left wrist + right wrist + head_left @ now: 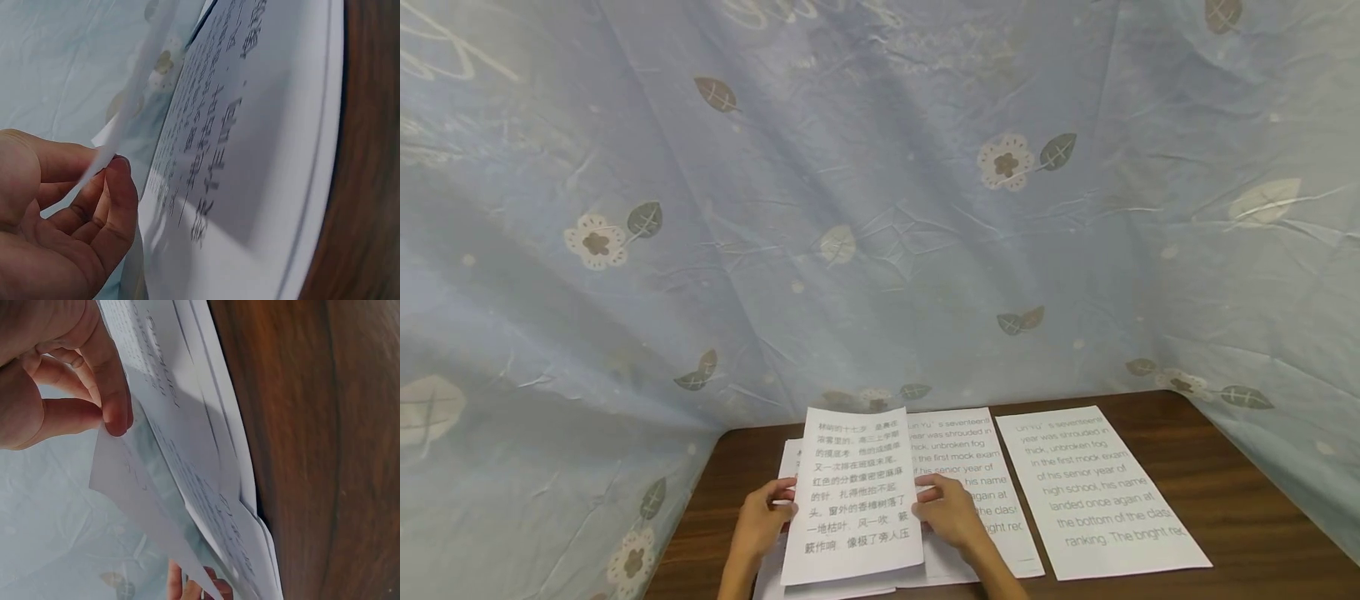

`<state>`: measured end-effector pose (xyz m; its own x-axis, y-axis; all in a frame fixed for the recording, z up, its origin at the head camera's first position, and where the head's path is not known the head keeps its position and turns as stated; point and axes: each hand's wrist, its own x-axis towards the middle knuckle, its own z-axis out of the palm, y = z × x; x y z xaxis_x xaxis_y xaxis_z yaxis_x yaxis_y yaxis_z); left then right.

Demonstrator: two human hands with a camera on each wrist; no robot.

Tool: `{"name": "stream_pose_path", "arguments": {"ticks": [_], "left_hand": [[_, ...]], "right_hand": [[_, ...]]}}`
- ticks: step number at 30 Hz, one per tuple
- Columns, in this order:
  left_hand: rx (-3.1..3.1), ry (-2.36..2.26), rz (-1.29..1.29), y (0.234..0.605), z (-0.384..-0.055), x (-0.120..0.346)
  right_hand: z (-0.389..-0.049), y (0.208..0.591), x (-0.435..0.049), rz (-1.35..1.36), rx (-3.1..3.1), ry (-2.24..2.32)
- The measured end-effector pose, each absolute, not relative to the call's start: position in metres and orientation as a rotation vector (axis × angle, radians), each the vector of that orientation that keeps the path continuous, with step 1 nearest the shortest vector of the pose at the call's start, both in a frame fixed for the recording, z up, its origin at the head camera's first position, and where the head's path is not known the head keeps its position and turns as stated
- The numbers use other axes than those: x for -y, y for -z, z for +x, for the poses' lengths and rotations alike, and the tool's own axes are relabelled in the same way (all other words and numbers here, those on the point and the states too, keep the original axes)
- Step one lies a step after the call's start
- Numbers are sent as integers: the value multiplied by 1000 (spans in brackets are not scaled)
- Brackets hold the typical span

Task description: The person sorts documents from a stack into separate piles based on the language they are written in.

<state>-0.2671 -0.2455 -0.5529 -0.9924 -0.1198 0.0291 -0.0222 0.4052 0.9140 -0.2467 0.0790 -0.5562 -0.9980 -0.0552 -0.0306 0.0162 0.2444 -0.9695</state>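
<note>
A white sheet of paper (853,500) printed with large Chinese text is held up by both hands, tilted toward the head camera. My left hand (760,521) pinches its left edge between thumb and fingers. On the opposite edge, the right hand (951,512) pinches it the same way. In the right wrist view the raised sheet (137,494) stands clear of the papers below. Under it lies a stack of Chinese-printed pages (269,125), mostly hidden in the head view. Beside that, partly behind the right hand, are English-printed pages (951,433).
Another English-printed page (1097,500) lies farther right, with a strip of wood between it and the middle pages. The dark brown wooden table (1247,500) extends to the right. A pale blue curtain (880,250) with flowers and leaves hangs behind the table.
</note>
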Motion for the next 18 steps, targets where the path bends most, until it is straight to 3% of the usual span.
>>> {"name": "stream_pose_path", "arguments": {"ticks": [18], "left_hand": [[2589,1629,148,554,-265,276]], "right_hand": [[-245,562,-46,-26,-2377,1912]]}}
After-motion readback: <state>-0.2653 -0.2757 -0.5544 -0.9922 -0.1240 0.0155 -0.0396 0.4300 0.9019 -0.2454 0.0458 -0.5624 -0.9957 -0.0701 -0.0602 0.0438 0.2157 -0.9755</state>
